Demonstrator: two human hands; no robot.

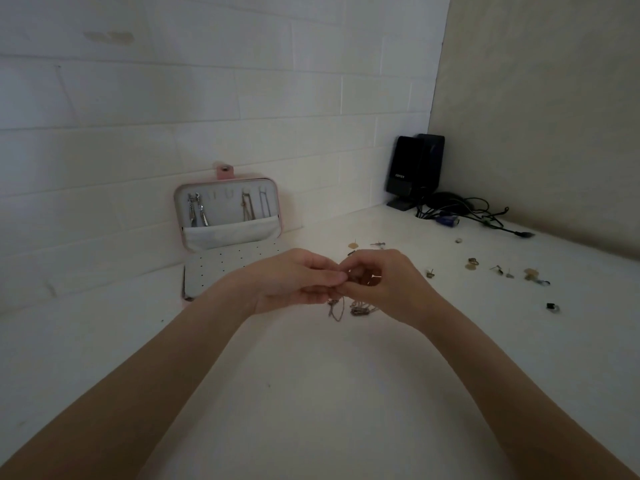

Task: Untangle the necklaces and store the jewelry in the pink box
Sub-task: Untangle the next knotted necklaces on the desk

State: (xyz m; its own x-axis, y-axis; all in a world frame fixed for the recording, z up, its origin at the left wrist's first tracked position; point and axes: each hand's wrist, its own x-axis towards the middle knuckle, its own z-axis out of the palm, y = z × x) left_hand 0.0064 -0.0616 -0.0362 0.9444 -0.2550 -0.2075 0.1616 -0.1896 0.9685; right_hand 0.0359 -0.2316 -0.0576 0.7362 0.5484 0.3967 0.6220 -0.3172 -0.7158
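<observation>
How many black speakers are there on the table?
2. One speaker stands in the far right corner by the wall, and the second speaker stands right behind it, partly hidden. More could be hidden behind them.

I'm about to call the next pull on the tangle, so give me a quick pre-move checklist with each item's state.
1. Both hands on the tangle: left hand and right hand pinch the thin metal necklace chains between the fingertips. Ok.
2. Chains separated: loops hang bunched under the hands. Not ok.
3. Where the knot sits: hidden by the fingers. Cannot tell.
4. Pink jewelry box open and ready: lid propped against the white brick wall, some pieces hung inside. Ok.
5. Small loose earrings and rings stored: scattered on the white counter. Not ok.
</observation>
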